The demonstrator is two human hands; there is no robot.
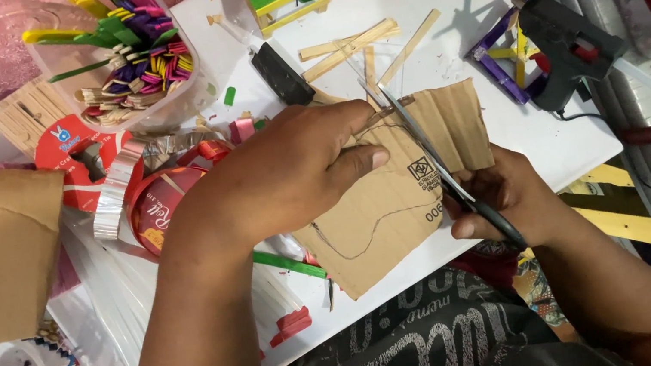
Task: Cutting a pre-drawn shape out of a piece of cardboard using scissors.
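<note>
Scissors mid-cut through a cardboard piece along its pencilled outline.
Left hand pinches the sheet flat; right hand, fingers curled in the handles, must next follow the curve.

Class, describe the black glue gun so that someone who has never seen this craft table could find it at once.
Start at the white table and go to its right edge, beyond the cardboard piece being cut with scissors. The glue gun lies there beside a frame of purple and yellow sticks. It alone is black with a red trigger and a pale glue stick jutting from its back.
</note>
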